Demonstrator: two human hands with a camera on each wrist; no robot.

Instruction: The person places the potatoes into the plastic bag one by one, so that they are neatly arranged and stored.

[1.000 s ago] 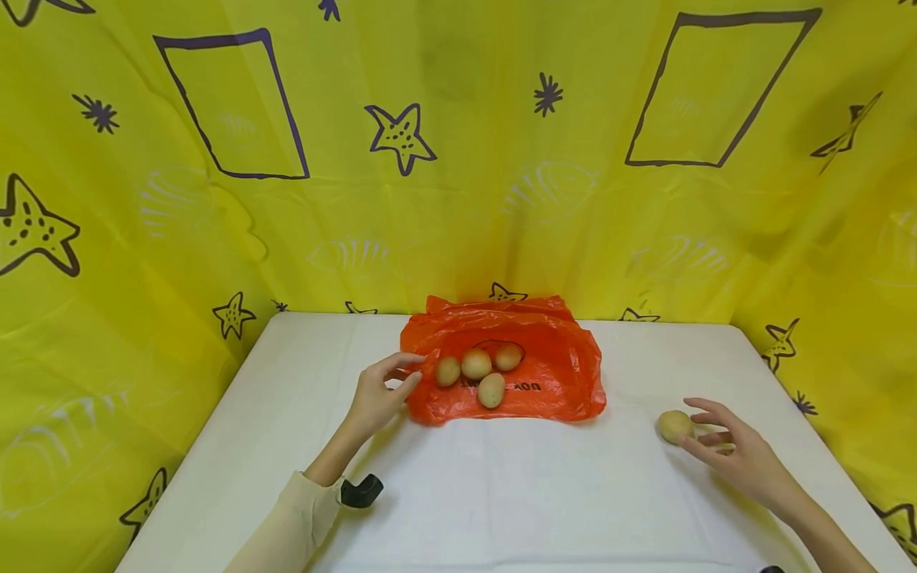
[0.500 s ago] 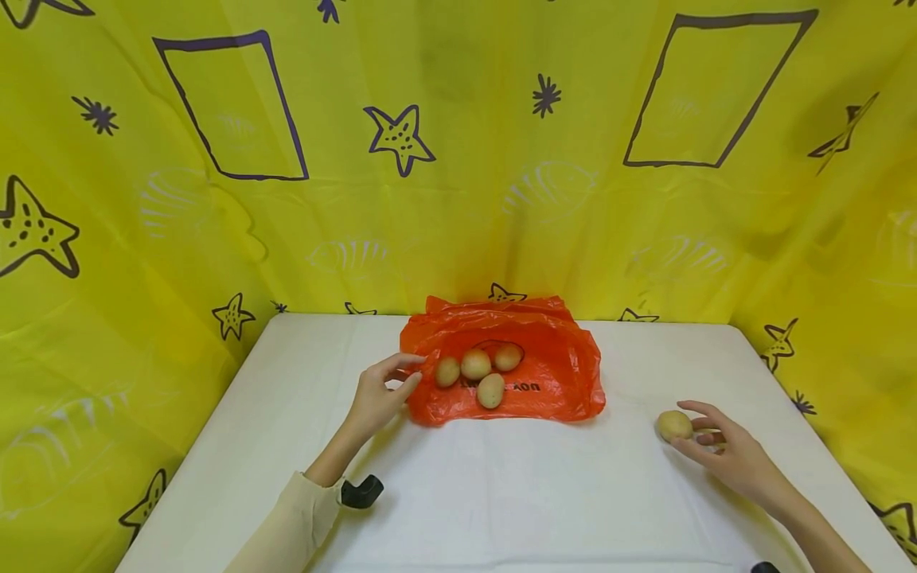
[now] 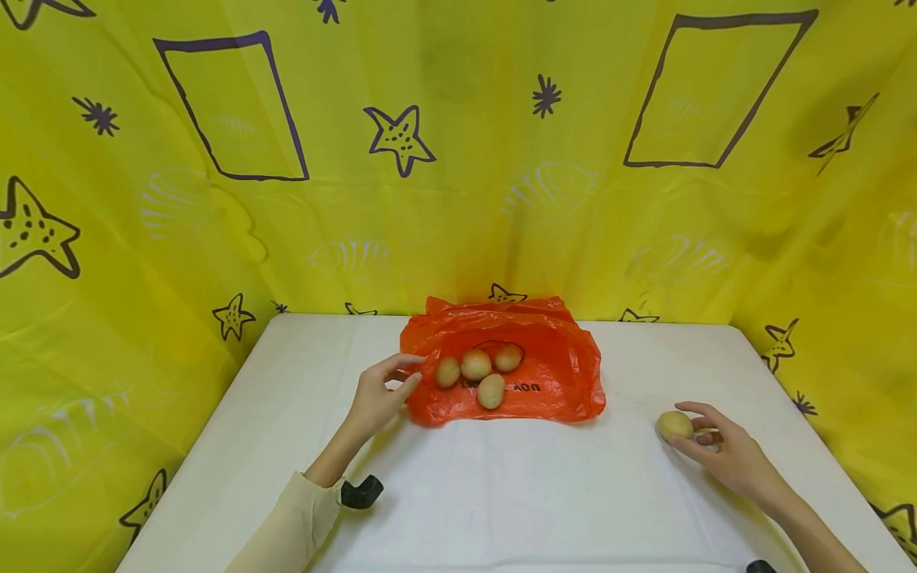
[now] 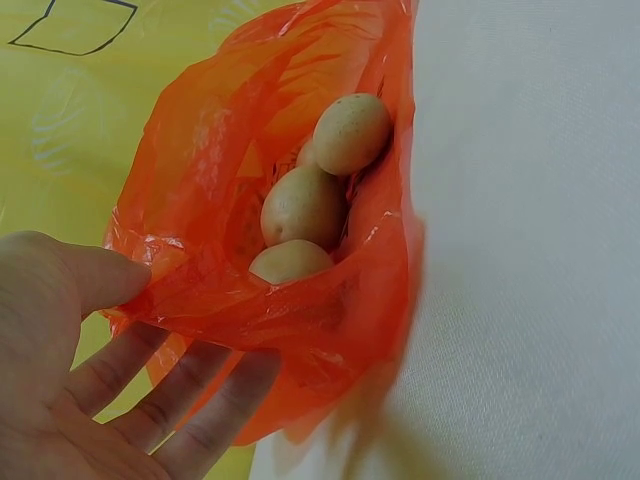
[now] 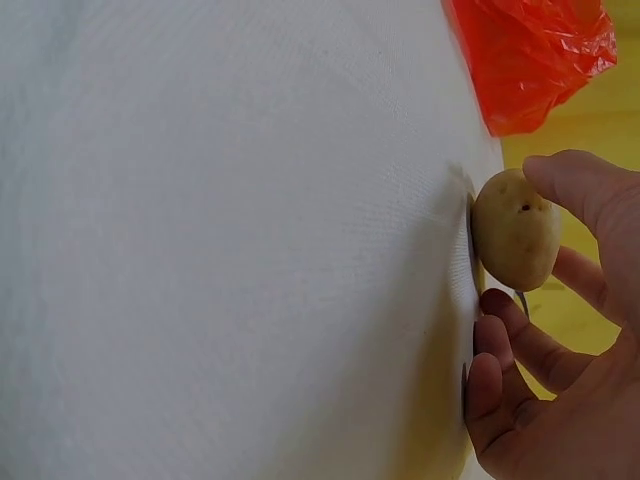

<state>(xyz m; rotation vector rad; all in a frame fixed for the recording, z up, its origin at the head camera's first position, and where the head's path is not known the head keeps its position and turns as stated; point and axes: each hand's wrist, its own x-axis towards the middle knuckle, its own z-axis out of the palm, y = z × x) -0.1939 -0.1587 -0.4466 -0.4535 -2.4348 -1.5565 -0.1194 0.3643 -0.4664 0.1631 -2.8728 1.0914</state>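
Observation:
A red plastic bag (image 3: 552, 366) lies with its mouth toward me, and several potatoes (image 3: 491, 391) sit inside it. At the bag's left side, my left hand (image 3: 378, 396) holds the rim; in the left wrist view its thumb is on the near side and its fingers (image 4: 205, 385) lie behind the thin plastic. One more potato (image 5: 518, 230) rests on the table to the right of the bag. My right hand (image 3: 731, 450) holds this potato between thumb and index finger, while the other fingers curl beside it near the cloth.
White cloth covers the table (image 3: 544, 493). Yellow curtain (image 3: 458, 199) printed with stars and fish hangs behind and along both sides. A black wrist-camera piece (image 3: 361, 491) sticks out from the left sleeve (image 3: 294, 517).
My right hand has shifted slightly left, its thumb and index finger coming closer around the lone potato. The left hand, the bag and the potatoes inside look unchanged.

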